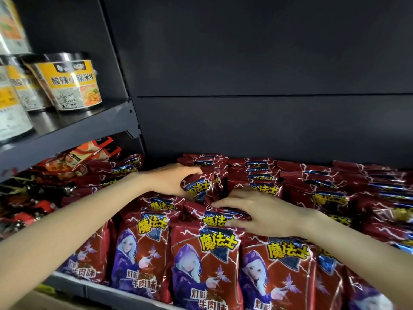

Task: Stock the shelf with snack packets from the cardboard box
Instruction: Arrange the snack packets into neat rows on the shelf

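Head view: shelf [125, 294] packed with red snack packets
Left hand [172, 179]: grips one packet [197, 189], mid-row
Right hand [257, 211]: fingers flat, pressing neighbouring packets [221, 217]
Cardboard box: not visible
Risk: tight rows — forcing the packet in may crush it or tip the front packets off the shelf edge

dark grey back panel [268, 63], horizontal seam across.

left hand [172, 179] curled gripping, right hand [257, 211] flat
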A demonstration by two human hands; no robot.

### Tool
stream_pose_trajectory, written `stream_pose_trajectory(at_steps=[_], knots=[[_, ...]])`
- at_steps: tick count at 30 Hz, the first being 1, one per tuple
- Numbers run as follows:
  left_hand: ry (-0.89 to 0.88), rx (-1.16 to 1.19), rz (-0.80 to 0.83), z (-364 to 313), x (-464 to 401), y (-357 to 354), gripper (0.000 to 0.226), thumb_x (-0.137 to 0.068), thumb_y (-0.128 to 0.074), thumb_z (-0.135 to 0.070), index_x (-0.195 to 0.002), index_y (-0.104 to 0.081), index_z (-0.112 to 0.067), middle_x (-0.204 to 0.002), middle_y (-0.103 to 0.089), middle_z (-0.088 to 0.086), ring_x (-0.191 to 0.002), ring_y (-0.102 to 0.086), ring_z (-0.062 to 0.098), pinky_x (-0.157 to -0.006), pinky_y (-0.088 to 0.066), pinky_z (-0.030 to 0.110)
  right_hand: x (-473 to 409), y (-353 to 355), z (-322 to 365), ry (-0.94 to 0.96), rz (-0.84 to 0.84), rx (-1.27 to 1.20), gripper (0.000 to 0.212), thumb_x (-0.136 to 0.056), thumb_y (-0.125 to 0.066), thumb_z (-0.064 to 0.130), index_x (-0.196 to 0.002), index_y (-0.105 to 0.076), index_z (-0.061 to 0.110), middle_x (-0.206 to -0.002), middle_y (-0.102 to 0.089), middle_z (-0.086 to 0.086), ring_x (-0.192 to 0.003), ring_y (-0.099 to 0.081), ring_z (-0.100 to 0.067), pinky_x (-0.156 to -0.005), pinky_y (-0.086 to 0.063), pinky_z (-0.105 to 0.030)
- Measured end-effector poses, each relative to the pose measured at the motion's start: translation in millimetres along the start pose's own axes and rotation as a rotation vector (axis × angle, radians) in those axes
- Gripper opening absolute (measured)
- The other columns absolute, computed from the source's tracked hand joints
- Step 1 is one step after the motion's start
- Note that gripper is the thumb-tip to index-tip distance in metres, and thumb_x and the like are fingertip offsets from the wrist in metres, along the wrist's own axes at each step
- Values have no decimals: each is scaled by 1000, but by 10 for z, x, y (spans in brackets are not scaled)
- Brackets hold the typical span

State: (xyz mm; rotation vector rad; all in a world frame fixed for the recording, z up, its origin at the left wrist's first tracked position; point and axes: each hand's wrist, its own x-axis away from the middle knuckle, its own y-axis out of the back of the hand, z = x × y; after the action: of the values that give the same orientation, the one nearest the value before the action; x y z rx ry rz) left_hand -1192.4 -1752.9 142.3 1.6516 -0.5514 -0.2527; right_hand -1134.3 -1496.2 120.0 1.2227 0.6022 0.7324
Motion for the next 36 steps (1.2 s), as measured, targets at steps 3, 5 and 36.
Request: stream_pose_trajectory(at_steps=[3, 5, 36], knots=[[24, 59, 115, -23, 4, 35, 71, -87, -64, -39, -147, -26, -29, -150, -34, -9, -134, -37, 10, -108, -29, 21, 5, 0, -1, -6, 7, -16, 50, -94, -44, 52, -142, -31, 47, -132, -46, 8, -120, -44, -8, -104, -38, -27], [50, 107, 182, -26, 23, 82, 64, -92, -58, -37, -147, -26, -31, -154, -26, -10, -139, -27, 8, -108, -21, 18, 7, 0, 2, -1, 2, -21, 50, -94, -44, 52, -142, -31, 47, -132, -46, 8, -119, -44, -7, -103, -38, -27], [57, -86, -43, 24, 77, 51, 48, -79, -75, -31, -124, -55, -29, -120, -61, -3, -107, -57, 14, -89, -48, 31, -296, 16, 197, -117, 231, -112, 74, -79, -26, 78, -145, -16, 48, -153, -30, 10, -139, -25, -21, -113, -26, -40]])
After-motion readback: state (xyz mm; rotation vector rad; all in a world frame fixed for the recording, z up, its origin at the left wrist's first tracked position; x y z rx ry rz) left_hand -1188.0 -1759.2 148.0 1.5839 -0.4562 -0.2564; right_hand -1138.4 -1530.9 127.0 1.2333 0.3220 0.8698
